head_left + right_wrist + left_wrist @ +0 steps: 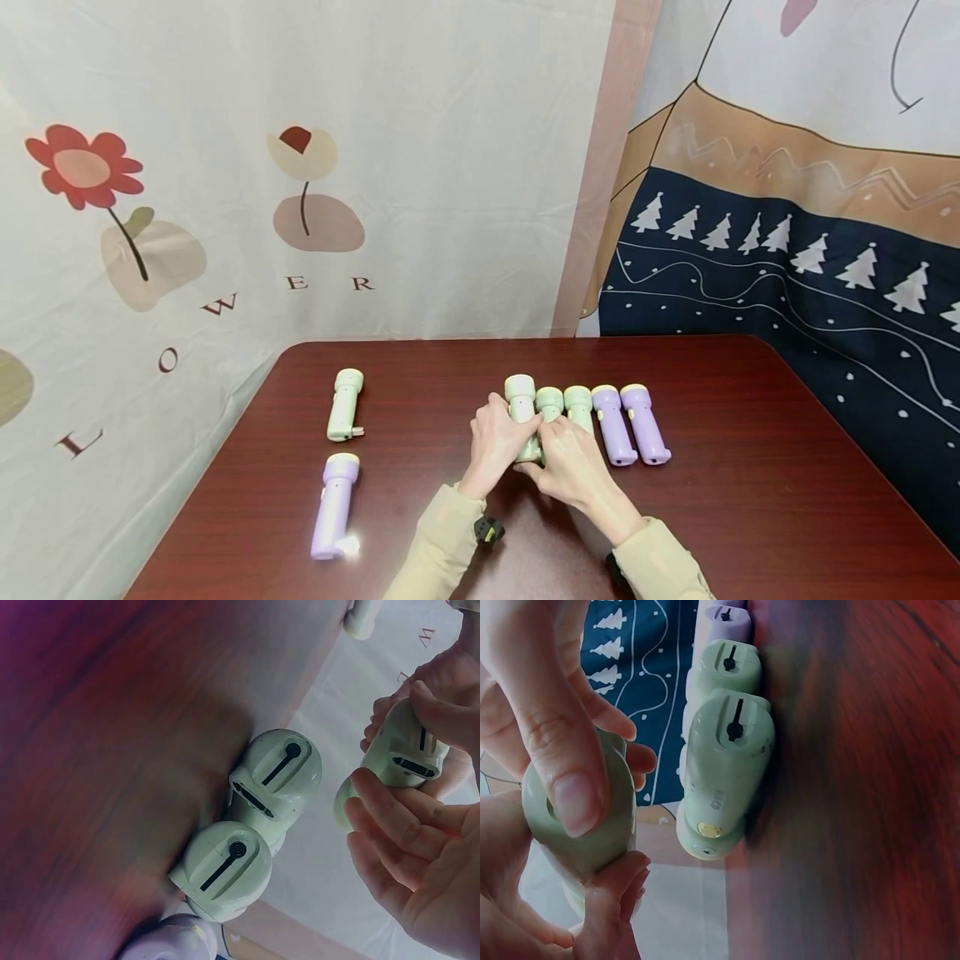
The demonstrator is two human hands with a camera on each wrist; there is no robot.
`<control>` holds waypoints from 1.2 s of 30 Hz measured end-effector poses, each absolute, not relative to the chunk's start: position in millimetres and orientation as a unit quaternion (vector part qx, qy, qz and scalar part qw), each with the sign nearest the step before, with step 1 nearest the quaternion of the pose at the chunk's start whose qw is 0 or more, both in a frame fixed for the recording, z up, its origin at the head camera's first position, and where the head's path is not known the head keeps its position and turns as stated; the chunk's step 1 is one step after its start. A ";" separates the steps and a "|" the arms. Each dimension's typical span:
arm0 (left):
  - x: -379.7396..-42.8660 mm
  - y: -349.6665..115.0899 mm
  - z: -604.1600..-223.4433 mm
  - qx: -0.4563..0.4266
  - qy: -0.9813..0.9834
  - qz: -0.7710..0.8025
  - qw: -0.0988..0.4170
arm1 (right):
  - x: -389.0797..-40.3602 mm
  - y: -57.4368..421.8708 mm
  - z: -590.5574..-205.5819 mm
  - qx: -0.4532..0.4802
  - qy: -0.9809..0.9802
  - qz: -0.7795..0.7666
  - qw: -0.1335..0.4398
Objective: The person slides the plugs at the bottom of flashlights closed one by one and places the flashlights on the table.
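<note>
A light green flashlight (521, 388) is held up off the table, head pointing away. My left hand (493, 437) grips its barrel from the left side. My right hand (573, 462) has its thumb against the flashlight's tail end, where a black slot shows, with fingers along the other side. In the right wrist view, the tail of the held flashlight (420, 754) sits between both hands. Just right of it two more green flashlights (550, 400) (578, 400) lie side by side, then two purple flashlights (615, 433) (649, 433).
At the table's left lie another green flashlight (344, 408), metal prongs sticking out near its tail, and a purple flashlight (332, 512) with a bright spot beside its tail. The dark red table (750, 500) meets printed curtains (450, 167) at its back edge.
</note>
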State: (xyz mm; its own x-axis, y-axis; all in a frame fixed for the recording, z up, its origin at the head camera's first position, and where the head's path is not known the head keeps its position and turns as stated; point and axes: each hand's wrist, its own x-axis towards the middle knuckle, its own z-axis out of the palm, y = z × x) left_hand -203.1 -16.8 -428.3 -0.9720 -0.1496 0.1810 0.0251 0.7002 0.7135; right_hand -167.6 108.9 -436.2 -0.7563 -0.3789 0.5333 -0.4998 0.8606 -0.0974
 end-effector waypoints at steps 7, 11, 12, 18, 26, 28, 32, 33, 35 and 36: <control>-202.1 -19.5 -429.7 0.024 -0.916 -0.382 0.124 | -167.9 108.2 -439.3 0.240 -0.931 0.089 0.260; -203.1 -23.2 -429.8 0.019 -0.918 -0.378 0.118 | -168.4 108.0 -440.7 0.246 -0.931 0.070 0.259; -204.1 -24.3 -430.2 0.020 -0.919 -0.378 0.113 | -168.6 108.0 -441.1 0.248 -0.931 0.067 0.258; -210.3 -29.5 -433.5 0.024 -0.927 -0.366 0.076 | -170.0 110.5 -443.8 0.259 -0.932 0.073 0.241; -212.2 -29.8 -440.1 0.027 -0.941 -0.334 0.055 | -171.9 120.2 -441.5 0.245 -0.950 0.087 0.175; -213.3 -28.8 -443.0 0.025 -0.944 -0.326 0.049 | -171.9 122.2 -439.9 0.236 -0.955 0.095 0.150; -215.6 -26.9 -445.6 0.021 -0.947 -0.318 0.036 | -171.4 124.7 -438.5 0.217 -0.964 0.103 0.115; -216.2 -26.5 -446.0 0.020 -0.948 -0.316 0.034 | -171.3 125.1 -438.7 0.215 -0.965 0.104 0.112; -216.9 -25.4 -446.4 0.015 -0.949 -0.314 0.029 | -171.5 125.8 -439.8 0.213 -0.965 0.101 0.111; -217.2 -24.8 -446.6 0.014 -0.950 -0.312 0.025 | -171.6 126.1 -440.2 0.214 -0.965 0.098 0.113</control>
State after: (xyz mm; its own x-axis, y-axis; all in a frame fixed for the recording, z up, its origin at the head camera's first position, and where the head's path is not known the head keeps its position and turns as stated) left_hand -217.2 -24.8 -446.6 -0.9983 -0.0427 0.0385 -0.0115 0.8046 0.5936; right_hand -171.6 126.1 -440.2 -0.8832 -0.3905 0.2598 -0.4349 0.8893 -0.1416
